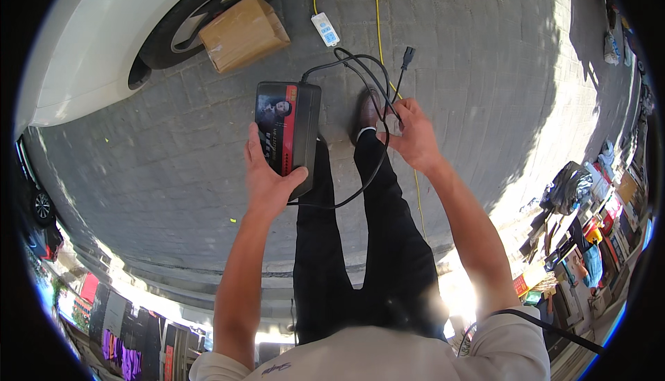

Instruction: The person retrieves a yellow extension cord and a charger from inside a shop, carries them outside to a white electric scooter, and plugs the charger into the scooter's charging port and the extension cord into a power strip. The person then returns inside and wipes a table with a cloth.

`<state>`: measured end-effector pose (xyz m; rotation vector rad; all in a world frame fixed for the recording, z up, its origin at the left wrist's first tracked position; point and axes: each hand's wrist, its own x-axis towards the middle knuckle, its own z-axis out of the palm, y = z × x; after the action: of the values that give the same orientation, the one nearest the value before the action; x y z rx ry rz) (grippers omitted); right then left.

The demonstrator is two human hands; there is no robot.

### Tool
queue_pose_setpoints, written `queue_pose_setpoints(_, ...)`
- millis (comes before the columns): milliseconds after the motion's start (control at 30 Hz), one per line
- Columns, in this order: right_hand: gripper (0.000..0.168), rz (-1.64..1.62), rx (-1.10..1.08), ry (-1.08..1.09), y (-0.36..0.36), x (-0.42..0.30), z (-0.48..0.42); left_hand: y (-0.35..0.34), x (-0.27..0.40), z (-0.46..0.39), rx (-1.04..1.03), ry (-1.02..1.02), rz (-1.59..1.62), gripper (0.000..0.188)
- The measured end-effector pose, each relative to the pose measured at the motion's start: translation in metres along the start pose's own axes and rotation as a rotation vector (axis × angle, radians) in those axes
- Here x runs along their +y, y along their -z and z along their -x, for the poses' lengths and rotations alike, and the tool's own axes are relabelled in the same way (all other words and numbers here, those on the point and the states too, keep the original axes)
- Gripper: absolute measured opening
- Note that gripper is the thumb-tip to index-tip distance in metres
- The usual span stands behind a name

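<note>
My left hand (267, 178) grips the lower end of a black charger box (302, 137), its thumb over the near side edge. The box carries a red and black label with a printed picture and writing. From its far end a black power cable (343, 60) loops to my right hand (415, 137), which holds the cable between thumb and fingers. A second black lead runs from the near end and curves up to the same hand. Beyond that hand hangs a black plug connector (408, 59).
A white power strip (326, 29) with a yellow cord (378, 12) lies on the paving (467, 69). An open cardboard box (243, 33) leans by the wheel (182, 27) of a white car (78, 43). Bags and piled goods (571, 225) line the right side.
</note>
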<state>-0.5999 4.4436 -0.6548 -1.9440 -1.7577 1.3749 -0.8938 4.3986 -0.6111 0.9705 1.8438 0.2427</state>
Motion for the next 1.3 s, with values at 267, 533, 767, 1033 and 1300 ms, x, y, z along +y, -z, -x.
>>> queue_pose_setpoints(267,0.02,-0.121,0.18,-0.087,0.077,0.016,0.004,0.026,-0.011,0.039,0.03,-0.031,-0.059,0.115)
queue_pose_setpoints(533,0.021,-0.161,0.321,-0.163,0.12,0.009,-0.032,0.044,0.001,0.077,-0.011,-0.102,-0.036,0.118)
queue_pose_setpoints(767,0.022,-1.078,0.074,-0.438,0.118,0.032,-0.012,0.051,-0.003,0.078,-0.007,-0.001,0.498,0.12)
queue_pose_setpoints(1033,0.021,-1.28,0.202,-0.544,0.102,0.065,0.021,0.089,-0.005,0.058,-0.11,0.122,0.677,0.114)
queue_pose_setpoints(1300,0.014,-1.322,0.266,-0.487,0.096,0.085,0.018,0.111,0.02,0.051,-0.155,0.076,0.597,0.116)
